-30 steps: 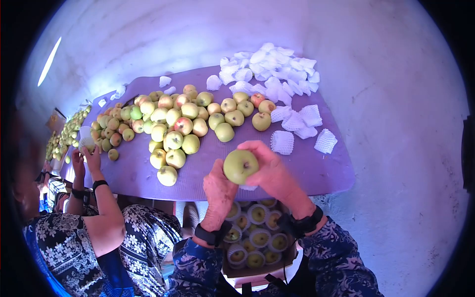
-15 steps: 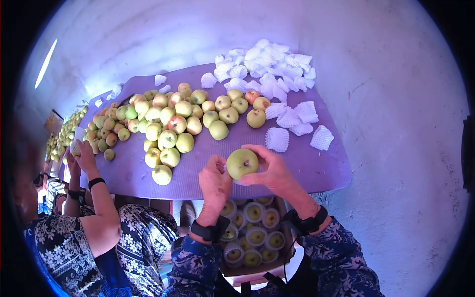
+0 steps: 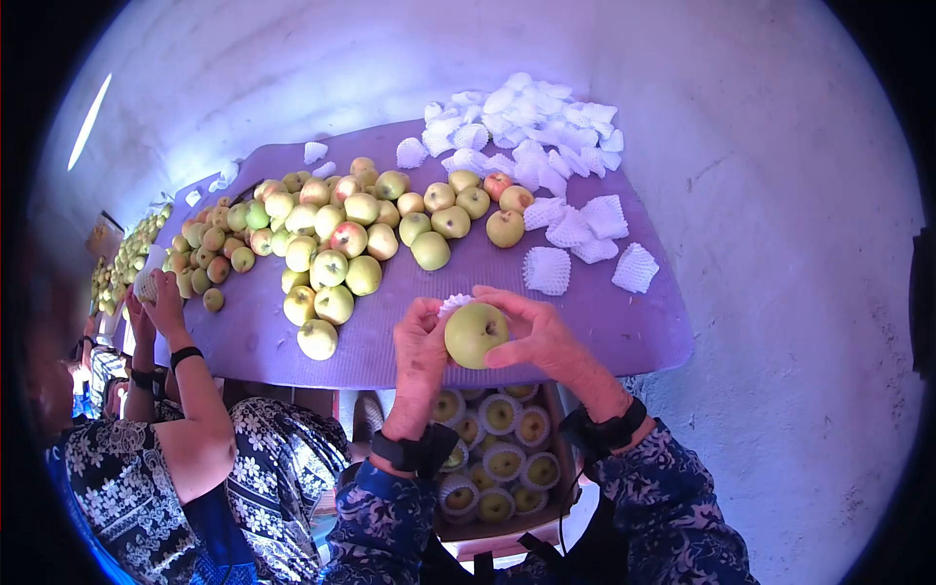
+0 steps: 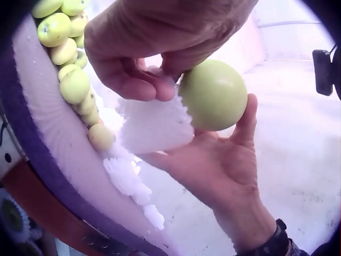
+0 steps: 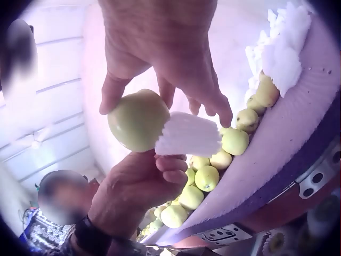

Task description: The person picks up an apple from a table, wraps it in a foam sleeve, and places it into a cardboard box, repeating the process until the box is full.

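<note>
My right hand (image 3: pixel 546 341) holds a green apple (image 3: pixel 476 337) between thumb and fingers, over the table's front edge. Beside it, my left hand (image 3: pixel 419 349) pinches a white foam net sleeve (image 4: pixel 157 125) by its edge. In the left wrist view the sleeve's scalloped mouth meets the apple's side; the apple is still outside it. Seen from the right wrist, the sleeve (image 5: pixel 189 134) lies between the apple and the right hand's outer fingers. Below both hands, a box (image 3: pixel 565 468) holds several apples in foam nets.
Loose apples (image 3: pixel 363 276) are heaped on the purple table (image 3: pixel 439 327). Spare foam nets (image 3: pixel 546 271) lie on its right side, with a larger pile (image 3: pixel 526 122) at the back against the wall. Another person (image 3: pixel 195 429) works at the left, also holding a foam net.
The foam sleeve, hidden behind the hands before, now shows beside the apple. Both hands keep their hold, and the apple has turned and dipped slightly. The view has shifted a little.
</note>
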